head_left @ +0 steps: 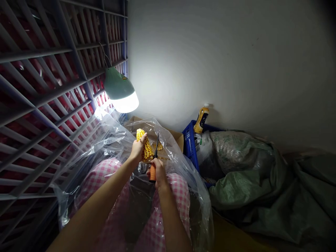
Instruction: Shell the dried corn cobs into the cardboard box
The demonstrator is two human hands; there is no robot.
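Note:
My left hand (137,149) is wrapped round a yellow corn cob (145,146), holding it upright above my lap. My right hand (158,172) grips the orange handle of a thin dark-bladed tool (154,161) whose tip points up beside the cob. Both hands work over a clear plastic sheet (183,168) spread across my pink checked lap (173,196). A few loose kernels or another cob piece (159,145) lie in the plastic just behind.
A green lamp (121,91) glows at the upper left, hung from stacked slatted crates (47,105). A cardboard box (176,135) and a blue crate (189,140) with a yellow bottle (201,119) stand ahead. Grey-green sacks (252,175) pile up on the right against the white wall.

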